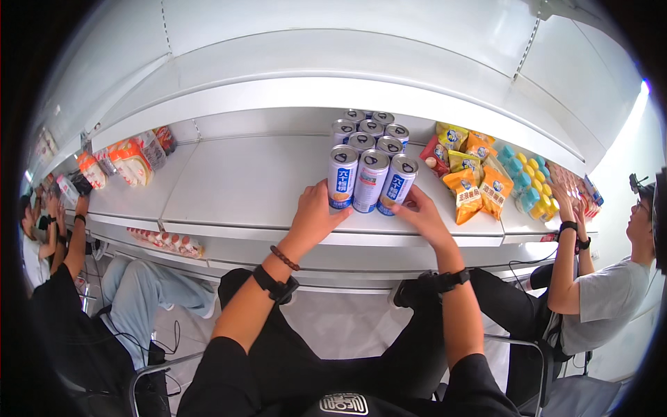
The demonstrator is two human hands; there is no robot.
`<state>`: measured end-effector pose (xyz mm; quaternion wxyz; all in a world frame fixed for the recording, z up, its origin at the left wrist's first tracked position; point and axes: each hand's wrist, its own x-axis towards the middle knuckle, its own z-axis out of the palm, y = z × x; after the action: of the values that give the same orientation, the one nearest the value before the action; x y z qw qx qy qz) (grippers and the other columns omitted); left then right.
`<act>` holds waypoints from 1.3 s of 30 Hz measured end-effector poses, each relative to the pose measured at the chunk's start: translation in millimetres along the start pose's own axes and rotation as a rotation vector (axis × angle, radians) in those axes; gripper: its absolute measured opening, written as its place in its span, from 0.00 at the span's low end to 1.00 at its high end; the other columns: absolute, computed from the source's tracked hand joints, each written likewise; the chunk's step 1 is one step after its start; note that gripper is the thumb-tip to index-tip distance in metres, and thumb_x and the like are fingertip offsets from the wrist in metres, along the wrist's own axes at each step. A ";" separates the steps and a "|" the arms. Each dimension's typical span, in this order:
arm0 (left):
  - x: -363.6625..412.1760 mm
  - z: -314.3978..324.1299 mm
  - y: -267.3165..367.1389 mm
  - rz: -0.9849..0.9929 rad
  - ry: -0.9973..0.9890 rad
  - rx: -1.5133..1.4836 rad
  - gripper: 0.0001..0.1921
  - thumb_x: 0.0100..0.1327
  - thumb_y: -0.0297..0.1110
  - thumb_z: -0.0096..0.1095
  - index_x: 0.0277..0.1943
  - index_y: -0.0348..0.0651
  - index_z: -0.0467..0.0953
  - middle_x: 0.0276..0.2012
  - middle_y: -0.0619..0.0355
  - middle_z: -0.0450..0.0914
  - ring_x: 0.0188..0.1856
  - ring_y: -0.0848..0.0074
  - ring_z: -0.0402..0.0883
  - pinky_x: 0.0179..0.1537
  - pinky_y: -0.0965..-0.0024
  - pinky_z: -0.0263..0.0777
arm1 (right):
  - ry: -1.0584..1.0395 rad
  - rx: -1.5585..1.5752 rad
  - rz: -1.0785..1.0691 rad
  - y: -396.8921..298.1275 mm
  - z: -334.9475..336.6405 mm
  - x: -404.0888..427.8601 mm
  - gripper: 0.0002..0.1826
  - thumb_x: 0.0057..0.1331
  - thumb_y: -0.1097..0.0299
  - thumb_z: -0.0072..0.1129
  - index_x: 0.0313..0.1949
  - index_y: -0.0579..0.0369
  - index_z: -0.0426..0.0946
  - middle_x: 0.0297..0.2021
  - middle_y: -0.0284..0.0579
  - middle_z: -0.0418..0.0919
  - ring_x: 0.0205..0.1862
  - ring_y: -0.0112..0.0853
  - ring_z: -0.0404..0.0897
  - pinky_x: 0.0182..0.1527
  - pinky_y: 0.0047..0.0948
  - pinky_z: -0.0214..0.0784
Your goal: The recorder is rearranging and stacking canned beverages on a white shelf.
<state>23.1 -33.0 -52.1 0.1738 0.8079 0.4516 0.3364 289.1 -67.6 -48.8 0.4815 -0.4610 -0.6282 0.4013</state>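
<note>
Three blue-and-white drink cans stand side by side near the front edge of a white shelf (250,203). My left hand (316,215) is around the lower part of the left front can (342,180), its thumb across the base. At the other end of the row, my right hand (428,218) grips the right front can (398,183), thumb in front and fingers partly hidden at its side. Between them the middle front can (370,182) shows its back label. Several more cans (371,127) with ring-pull tops stand in rows behind; the shelf above partly hides the rearmost.
Snack bags (469,172) lie just right of the cans, then blue- and yellow-capped bottles (531,185). Packaged goods (127,161) stand far left. An upper shelf edge (333,94) overhangs the cans. A person (609,292) works at the right, another (73,313) at the left.
</note>
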 end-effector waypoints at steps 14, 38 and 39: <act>-15.4 0.5 3.5 0.201 0.076 -0.035 0.23 0.45 0.38 0.76 0.41 0.37 0.75 0.34 0.48 0.80 0.38 0.55 0.77 0.44 0.56 0.71 | 0.130 -0.099 -0.029 -4.2 11.6 -18.9 0.33 0.51 0.63 0.75 0.54 0.61 0.70 0.45 0.44 0.80 0.44 0.27 0.79 0.48 0.27 0.72; -25.4 11.4 6.5 0.021 0.270 0.097 0.28 0.43 0.39 0.76 0.45 0.36 0.71 0.35 0.48 0.79 0.38 0.55 0.78 0.41 0.55 0.73 | 0.782 -0.230 -0.150 31.4 12.9 -8.2 0.28 0.56 0.71 0.74 0.51 0.66 0.68 0.38 0.39 0.75 0.27 0.18 0.73 0.27 0.18 0.67; -25.7 12.6 5.4 0.027 0.279 0.114 0.28 0.43 0.39 0.76 0.45 0.36 0.71 0.35 0.48 0.79 0.38 0.55 0.78 0.41 0.55 0.73 | 0.781 -0.229 -0.123 28.7 13.8 -9.0 0.28 0.56 0.71 0.74 0.51 0.66 0.69 0.39 0.39 0.74 0.27 0.17 0.72 0.27 0.18 0.66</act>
<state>25.8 -57.3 -67.9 0.0588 0.7679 0.4787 0.4216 282.3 -69.8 -81.1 0.6523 -0.5910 -0.4652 0.0940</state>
